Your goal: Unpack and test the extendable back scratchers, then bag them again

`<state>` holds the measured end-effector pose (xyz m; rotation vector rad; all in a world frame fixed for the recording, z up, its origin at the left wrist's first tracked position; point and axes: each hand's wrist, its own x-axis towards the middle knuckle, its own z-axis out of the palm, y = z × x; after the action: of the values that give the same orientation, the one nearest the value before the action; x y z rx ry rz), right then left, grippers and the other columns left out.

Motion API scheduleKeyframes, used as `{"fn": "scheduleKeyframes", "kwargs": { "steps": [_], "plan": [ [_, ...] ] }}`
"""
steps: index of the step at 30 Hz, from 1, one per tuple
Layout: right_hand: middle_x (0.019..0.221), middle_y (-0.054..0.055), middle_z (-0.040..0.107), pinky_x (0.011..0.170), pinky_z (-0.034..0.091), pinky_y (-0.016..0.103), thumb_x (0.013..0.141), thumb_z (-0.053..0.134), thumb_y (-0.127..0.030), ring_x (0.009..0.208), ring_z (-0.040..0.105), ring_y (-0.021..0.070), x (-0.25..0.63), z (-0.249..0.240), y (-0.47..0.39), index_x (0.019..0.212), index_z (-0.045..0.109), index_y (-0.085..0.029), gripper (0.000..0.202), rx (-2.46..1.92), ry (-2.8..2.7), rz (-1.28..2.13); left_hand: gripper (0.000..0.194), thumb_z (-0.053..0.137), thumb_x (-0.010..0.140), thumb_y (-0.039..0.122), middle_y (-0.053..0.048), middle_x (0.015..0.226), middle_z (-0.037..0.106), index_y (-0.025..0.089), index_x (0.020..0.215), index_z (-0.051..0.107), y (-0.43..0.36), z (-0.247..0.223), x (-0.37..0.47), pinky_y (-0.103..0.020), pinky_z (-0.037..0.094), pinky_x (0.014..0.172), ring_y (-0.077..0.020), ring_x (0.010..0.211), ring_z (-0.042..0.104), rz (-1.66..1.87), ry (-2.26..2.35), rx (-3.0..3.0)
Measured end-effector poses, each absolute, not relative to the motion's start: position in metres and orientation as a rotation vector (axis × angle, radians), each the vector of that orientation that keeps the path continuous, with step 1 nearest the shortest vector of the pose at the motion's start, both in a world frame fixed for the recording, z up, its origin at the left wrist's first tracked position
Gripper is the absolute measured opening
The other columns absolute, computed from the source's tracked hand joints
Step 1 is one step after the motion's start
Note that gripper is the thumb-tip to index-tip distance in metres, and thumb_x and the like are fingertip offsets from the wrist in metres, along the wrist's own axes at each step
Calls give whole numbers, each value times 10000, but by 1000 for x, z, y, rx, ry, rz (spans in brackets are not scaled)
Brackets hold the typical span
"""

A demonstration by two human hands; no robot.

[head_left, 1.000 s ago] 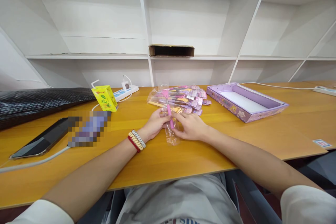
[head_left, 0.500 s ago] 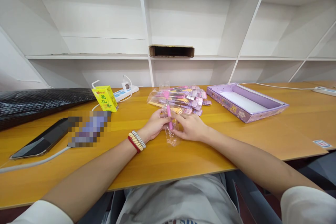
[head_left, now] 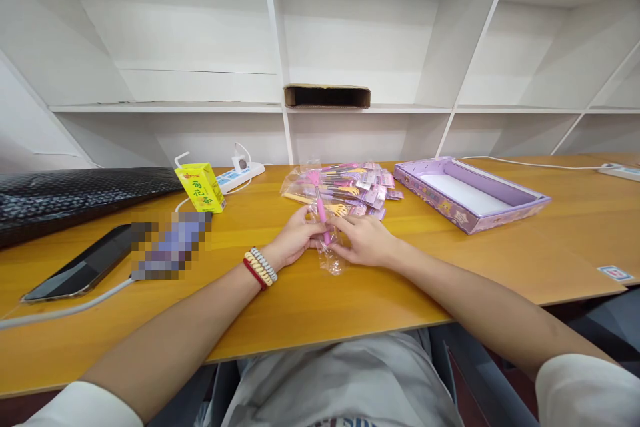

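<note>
Pink stick (head_left: 321,208), one, seemingly in two hands (head_left: 297,238) (head_left: 368,240)

The held stick (head_left: 321,209) is bright pink inside clear wrapping (head_left: 334,263). Toward two o'clock from it, the pile of packets (head_left: 373,192) mixes pink, purple and orange-yellow. At three, the tray (head_left: 434,202) is lilac with patterned outer sides and a white floor. At eight, the bracelets (head_left: 261,268) run red, cream and silvery grey. At nine, the carton (head_left: 201,188) is yellow with green characters. At twelve, the shelves (head_left: 357,27) are white, the box (head_left: 327,97) brown.
</note>
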<state>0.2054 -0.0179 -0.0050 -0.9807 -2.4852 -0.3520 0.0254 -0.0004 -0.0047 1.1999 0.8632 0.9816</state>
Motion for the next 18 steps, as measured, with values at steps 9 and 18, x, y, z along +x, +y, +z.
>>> {"fn": "scheduleKeyframes", "kwargs": {
  "steps": [9,18],
  "plan": [
    [841,80,657,609,361,258,838,462,-438,724,594,180,208,-3,-17,1133,514,-170,402,-916,-2481,-332,471,753,633,209,5,709,614,188,989,445,1,-7,25,-308,549,523,-147,567,621,980,838,1231],
    [737,31,643,588,323,233,880,399,-244,631,553,119,214,-7,-9,982,598,-198,228,-698,-2628,-373,455,742,637,187,8,659,614,192,955,416,5,-7,22,-301,537,494,-163,559,623,1035,890,1217]
  ]
}}
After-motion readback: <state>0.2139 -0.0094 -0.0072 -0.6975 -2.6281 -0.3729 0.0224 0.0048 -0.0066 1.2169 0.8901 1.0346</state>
